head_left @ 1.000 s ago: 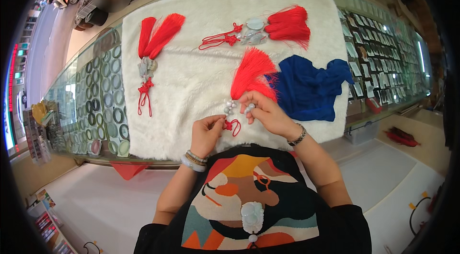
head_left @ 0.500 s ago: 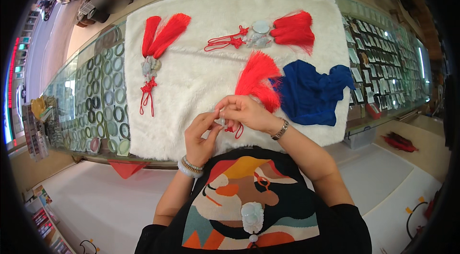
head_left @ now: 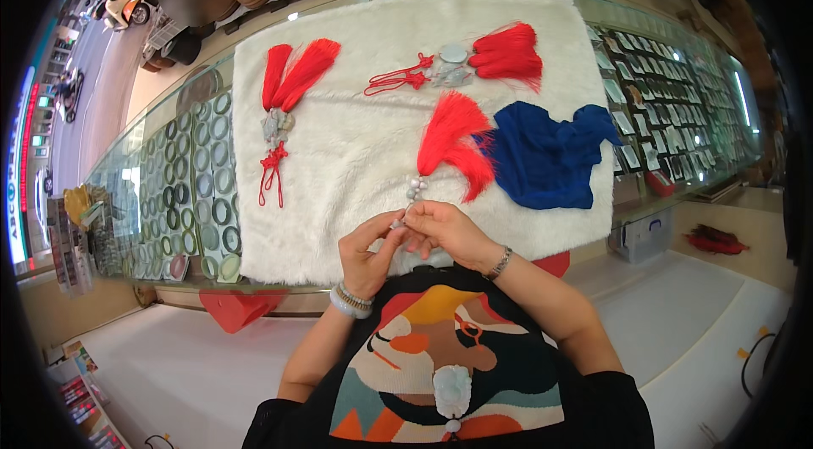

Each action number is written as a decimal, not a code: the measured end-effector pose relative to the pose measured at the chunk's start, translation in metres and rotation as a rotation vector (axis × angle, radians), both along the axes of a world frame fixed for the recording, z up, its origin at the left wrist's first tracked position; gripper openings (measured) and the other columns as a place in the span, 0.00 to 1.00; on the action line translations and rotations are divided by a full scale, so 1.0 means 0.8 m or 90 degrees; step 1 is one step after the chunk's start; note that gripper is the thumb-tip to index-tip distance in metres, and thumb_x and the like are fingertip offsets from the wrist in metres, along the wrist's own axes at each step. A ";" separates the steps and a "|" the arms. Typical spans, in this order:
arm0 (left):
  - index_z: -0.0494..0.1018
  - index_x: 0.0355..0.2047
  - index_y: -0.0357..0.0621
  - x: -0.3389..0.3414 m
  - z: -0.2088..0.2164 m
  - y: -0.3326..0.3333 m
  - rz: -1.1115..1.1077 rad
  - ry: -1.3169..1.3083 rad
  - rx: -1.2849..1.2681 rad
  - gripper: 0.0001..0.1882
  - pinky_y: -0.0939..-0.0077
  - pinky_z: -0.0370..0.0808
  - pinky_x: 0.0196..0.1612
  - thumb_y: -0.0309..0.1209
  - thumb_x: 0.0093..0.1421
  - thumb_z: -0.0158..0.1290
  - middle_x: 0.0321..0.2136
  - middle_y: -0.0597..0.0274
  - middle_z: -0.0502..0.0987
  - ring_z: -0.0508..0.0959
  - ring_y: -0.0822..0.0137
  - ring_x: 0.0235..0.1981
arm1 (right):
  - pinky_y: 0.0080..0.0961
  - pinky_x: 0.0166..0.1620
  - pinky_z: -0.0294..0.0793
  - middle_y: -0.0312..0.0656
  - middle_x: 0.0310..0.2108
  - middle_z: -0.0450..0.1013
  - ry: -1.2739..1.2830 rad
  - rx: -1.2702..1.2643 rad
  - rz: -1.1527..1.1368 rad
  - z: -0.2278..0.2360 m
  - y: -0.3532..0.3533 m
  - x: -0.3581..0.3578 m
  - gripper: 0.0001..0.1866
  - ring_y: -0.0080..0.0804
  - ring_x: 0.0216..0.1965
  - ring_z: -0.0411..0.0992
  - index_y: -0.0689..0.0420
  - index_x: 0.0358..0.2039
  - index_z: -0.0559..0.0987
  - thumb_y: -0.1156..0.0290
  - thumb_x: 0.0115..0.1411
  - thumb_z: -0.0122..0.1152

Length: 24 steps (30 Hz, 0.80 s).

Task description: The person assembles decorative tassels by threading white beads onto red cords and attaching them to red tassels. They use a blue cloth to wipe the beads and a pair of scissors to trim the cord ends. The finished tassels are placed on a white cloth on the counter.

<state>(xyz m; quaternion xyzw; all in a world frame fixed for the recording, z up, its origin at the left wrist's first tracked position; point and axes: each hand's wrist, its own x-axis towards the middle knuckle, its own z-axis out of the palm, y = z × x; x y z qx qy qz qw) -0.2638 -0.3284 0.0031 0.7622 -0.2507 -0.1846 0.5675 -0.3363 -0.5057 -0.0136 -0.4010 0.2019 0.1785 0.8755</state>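
Close to my body, at the near part of the white plush cloth [head_left: 330, 169], both hands pinch a tassel pendant. My left hand [head_left: 368, 254] has its thumb and fingertips closed on a small pale piece at the pendant's near end. Beside it, my right hand [head_left: 453, 233] pinches the same pendant just above. Pale round beads [head_left: 415, 188] show beyond my fingertips and lead up to its spread red tassel [head_left: 453, 140]. The piece between my fingers is mostly covered. A crumpled blue cloth [head_left: 546, 157] lies to the right, touching the tassel's edge.
Another red tassel pendant [head_left: 292, 85] lies at the left, and more red tassels [head_left: 508, 59] with pale carved stones lie at the far right. Bangles [head_left: 203, 203] fill the glass case on the left. Small carded pieces [head_left: 669, 102] fill the right side.
My hands have drawn slightly nearer to my body, uncovering pale beads below the tassel. The red cord loop seen under my right hand is now hidden. The whole view has shifted a little.
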 end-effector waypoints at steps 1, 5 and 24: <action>0.80 0.46 0.36 -0.001 -0.007 0.005 0.041 0.066 -0.020 0.13 0.79 0.78 0.39 0.19 0.59 0.60 0.44 0.56 0.81 0.81 0.72 0.37 | 0.18 0.29 0.75 0.40 0.36 0.79 0.003 -0.041 -0.025 0.003 0.000 -0.007 0.10 0.21 0.31 0.77 0.60 0.41 0.76 0.65 0.69 0.58; 0.80 0.45 0.37 0.016 -0.030 0.030 0.114 0.154 -0.003 0.11 0.83 0.75 0.36 0.21 0.60 0.60 0.38 0.62 0.80 0.78 0.78 0.31 | 0.20 0.29 0.75 0.40 0.34 0.80 -0.026 -0.509 -0.138 0.013 0.007 -0.027 0.06 0.21 0.24 0.77 0.62 0.35 0.82 0.73 0.59 0.67; 0.79 0.46 0.34 0.074 -0.037 0.012 -0.176 0.237 0.089 0.12 0.83 0.74 0.37 0.20 0.61 0.58 0.34 0.64 0.77 0.76 0.78 0.30 | 0.26 0.24 0.73 0.40 0.26 0.77 0.065 -0.855 -0.294 -0.018 0.071 -0.001 0.09 0.29 0.21 0.75 0.62 0.26 0.81 0.69 0.56 0.70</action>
